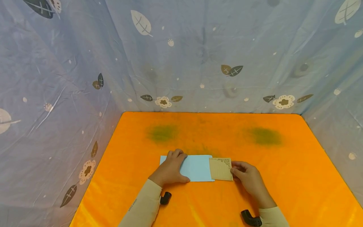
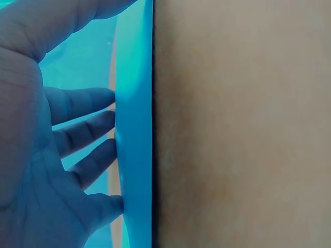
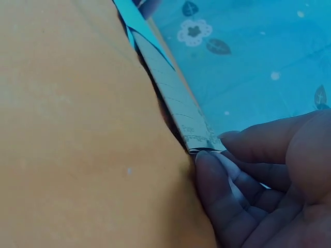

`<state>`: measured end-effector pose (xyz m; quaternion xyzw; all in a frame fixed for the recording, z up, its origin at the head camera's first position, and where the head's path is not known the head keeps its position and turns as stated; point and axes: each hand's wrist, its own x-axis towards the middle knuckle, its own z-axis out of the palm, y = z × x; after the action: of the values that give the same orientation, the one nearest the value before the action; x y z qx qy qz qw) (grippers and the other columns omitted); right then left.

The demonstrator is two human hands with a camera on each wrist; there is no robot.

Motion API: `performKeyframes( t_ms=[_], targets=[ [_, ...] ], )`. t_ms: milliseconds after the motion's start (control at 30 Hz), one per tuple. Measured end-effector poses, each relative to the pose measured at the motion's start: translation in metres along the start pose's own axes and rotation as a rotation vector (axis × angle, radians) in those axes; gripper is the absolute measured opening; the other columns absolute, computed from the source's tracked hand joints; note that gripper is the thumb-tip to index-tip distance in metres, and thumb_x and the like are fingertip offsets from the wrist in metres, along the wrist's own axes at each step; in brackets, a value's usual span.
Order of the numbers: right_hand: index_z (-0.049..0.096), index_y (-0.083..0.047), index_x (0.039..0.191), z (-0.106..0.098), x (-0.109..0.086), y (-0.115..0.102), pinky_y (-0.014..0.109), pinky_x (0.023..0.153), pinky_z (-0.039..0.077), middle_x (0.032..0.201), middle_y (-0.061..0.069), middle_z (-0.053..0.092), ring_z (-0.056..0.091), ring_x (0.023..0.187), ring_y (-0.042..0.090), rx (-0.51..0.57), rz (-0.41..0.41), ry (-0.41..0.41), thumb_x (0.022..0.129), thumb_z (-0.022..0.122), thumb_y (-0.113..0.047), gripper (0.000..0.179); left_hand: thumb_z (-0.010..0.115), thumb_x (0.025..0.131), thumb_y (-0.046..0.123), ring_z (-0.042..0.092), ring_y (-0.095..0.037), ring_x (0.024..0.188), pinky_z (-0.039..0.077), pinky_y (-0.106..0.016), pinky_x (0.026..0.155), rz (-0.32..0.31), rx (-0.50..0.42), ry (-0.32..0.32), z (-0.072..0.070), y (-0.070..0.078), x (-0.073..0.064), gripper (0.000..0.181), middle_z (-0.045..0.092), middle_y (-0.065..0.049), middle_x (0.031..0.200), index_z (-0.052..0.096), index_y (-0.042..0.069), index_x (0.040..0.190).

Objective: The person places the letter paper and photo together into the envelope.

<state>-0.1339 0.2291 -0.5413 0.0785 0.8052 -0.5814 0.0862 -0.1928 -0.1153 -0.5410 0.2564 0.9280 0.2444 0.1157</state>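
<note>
A light blue envelope (image 1: 198,168) lies flat on the orange cloth. My left hand (image 1: 171,170) spans its left part, thumb at the near edge and fingertips over by the far edge. In the left wrist view the spread, fairly straight fingers (image 2: 85,106) press on the envelope. From its right end sticks a folded tan sheet of letter paper (image 1: 220,168) with a dark ornamental corner; its left part is hidden inside. My right hand (image 1: 248,178) pinches the paper's right edge between thumb and fingers. The right wrist view shows ruled lines and the folded edge.
The orange cloth (image 1: 198,201) covers the table and has two greenish patches behind the hands. Blue-grey curtains (image 1: 198,63) with leaf and flower prints hang at the back and both sides. A black piece (image 1: 165,198) sits at the left wrist, another (image 1: 250,218) at the right.
</note>
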Motion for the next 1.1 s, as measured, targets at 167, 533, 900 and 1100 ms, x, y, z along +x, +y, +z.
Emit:
performKeyframes(
  t_ms=[167,533,900,1100],
  targets=[
    [0.064,0.012,0.141,0.004,0.000,-0.002,0.034,0.078,0.063,0.114,0.018,0.070,0.073,0.097,0.030,0.021,-0.003,0.002,0.108,0.066,-0.003,0.036,0.094,0.081,0.047,0.039,-0.029,0.132,0.053,-0.041,0.097,-0.004,-0.004,-0.001,0.001,-0.001,0.001,0.094,0.045,-0.004,0.152,0.054,0.009,0.157],
    [0.066,0.011,0.140,0.010,0.001,0.000,0.033,0.079,0.063,0.113,0.018,0.070,0.073,0.096,0.030,0.029,-0.008,0.011,0.108,0.068,-0.004,0.035,0.095,0.080,0.046,0.040,-0.030,0.130,0.053,-0.041,0.098,0.009,0.004,0.003,0.001,0.000,0.001,0.094,0.045,-0.006,0.152,0.054,0.007,0.157],
    [0.065,0.011,0.140,0.015,0.002,0.001,0.033,0.081,0.063,0.112,0.019,0.070,0.073,0.098,0.031,0.066,-0.013,-0.003,0.108,0.067,-0.003,0.035,0.094,0.081,0.046,0.040,-0.032,0.130,0.052,-0.042,0.098,0.015,0.032,0.009,0.003,0.000,0.002,0.094,0.046,-0.008,0.152,0.055,0.006,0.156],
    [0.064,0.011,0.141,0.017,0.003,0.002,0.034,0.082,0.062,0.112,0.018,0.070,0.073,0.099,0.031,0.077,-0.019,-0.021,0.109,0.066,-0.003,0.035,0.093,0.081,0.046,0.040,-0.031,0.130,0.053,-0.041,0.098,0.010,0.030,0.011,0.004,0.000,0.003,0.093,0.046,-0.007,0.152,0.055,0.007,0.156]
  ],
)
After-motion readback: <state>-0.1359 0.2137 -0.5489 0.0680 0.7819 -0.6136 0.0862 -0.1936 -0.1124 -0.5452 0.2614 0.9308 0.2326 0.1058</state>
